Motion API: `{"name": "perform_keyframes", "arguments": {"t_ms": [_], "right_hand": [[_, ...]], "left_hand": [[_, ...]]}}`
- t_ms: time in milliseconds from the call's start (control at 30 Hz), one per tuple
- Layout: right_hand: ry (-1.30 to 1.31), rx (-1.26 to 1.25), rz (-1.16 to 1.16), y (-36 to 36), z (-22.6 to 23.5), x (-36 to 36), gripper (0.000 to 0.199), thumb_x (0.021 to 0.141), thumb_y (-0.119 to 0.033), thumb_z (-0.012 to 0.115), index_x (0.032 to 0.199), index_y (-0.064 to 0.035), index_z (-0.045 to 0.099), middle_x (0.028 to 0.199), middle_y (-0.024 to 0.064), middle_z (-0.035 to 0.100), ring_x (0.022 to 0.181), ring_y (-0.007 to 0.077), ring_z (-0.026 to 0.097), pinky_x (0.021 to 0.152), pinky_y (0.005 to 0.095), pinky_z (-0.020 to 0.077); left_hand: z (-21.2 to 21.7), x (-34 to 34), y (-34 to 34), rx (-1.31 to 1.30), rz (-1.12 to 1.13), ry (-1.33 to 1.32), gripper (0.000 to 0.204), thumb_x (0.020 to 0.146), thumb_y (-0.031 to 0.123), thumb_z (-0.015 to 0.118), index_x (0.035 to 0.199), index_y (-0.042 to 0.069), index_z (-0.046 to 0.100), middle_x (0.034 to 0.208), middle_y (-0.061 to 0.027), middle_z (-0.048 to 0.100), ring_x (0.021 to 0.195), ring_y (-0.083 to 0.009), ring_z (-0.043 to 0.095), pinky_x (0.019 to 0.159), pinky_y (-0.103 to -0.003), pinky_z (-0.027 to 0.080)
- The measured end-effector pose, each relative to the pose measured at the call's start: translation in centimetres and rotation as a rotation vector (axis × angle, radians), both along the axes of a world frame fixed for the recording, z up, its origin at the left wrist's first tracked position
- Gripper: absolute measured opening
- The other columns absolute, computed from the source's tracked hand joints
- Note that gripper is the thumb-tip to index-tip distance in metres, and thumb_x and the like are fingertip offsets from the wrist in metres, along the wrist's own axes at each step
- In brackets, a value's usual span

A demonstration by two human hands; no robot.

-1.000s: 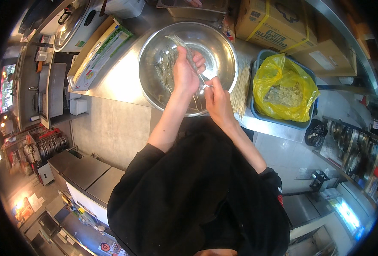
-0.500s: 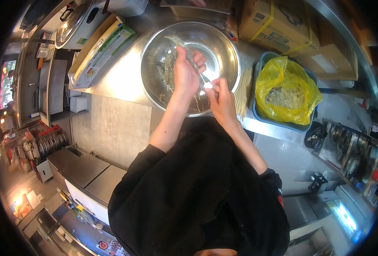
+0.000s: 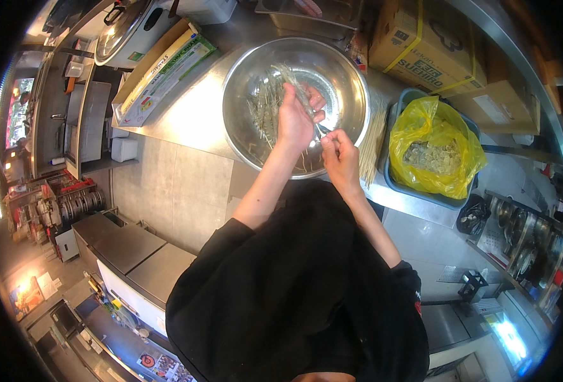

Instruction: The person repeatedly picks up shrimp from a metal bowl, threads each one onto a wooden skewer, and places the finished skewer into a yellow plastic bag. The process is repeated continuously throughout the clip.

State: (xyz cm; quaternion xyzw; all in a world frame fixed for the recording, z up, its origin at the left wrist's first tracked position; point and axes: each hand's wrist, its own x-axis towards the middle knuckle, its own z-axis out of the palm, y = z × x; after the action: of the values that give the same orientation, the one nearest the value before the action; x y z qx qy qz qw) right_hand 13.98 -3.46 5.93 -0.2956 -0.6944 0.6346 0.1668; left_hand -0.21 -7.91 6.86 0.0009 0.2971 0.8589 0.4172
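A large steel bowl (image 3: 234, 127) stands on the counter with several raw, greyish shrimp (image 3: 264, 118) in its left part. My left hand (image 3: 298, 121), over the bowl, is closed around a shrimp (image 3: 297, 86), whose whiskered end points up and away from me. Close to the shrimp's near end, my right hand (image 3: 342, 153) pinches something small and shiny at the bowl's right rim; its kind cannot be made out. Thin whiskers hang below my left hand inside the bowl.
Thin wooden skewers (image 3: 374, 137) lie right of the bowl. Beyond them, a blue bin (image 3: 393, 181) holds a yellow plastic bag (image 3: 415, 127) with translucent scraps. Cardboard boxes (image 3: 424, 48) stand at the back right, a steel pan (image 3: 307, 22) behind, and a long carton (image 3: 167, 73) at left.
The whole view has shifted slightly, so the bowl and counter appear further right and lower. My left hand keeps its hold on the shrimp, and my right hand stays pinched beside it.
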Motion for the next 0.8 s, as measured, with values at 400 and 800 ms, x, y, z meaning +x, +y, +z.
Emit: {"name": "perform_keyframes", "arguments": {"t_ms": [400,800], "right_hand": [[-0.003,0.061,0.038,0.0,-2.1,1.3,0.014,0.097,-0.013,0.058,0.091,-0.0002,0.057,0.060,0.0057,0.051,0.053,0.0102,0.044,0.051,0.0289,0.0369],[-0.021,0.003,0.021,0.2,-1.3,0.9,0.017,0.098,-0.015,0.054,0.089,-0.0004,0.059,0.058,0.0019,0.050,0.052,0.0086,0.047,0.050,0.0277,0.0367]], "left_hand": [[-2.3,-3.1,-0.9,0.116,-0.010,-0.013,0.040,0.103,0.056,0.029,0.106,0.021,0.046,0.081,-0.0001,0.043,0.067,-0.0140,0.041,0.052,-0.025,0.030],[-1.6,-4.0,-0.4,0.078,0.062,0.036,0.040,0.101,0.058,0.034,0.106,0.020,0.047,0.081,0.0005,0.040,0.070,-0.0148,0.039,0.055,-0.027,0.031]]}}
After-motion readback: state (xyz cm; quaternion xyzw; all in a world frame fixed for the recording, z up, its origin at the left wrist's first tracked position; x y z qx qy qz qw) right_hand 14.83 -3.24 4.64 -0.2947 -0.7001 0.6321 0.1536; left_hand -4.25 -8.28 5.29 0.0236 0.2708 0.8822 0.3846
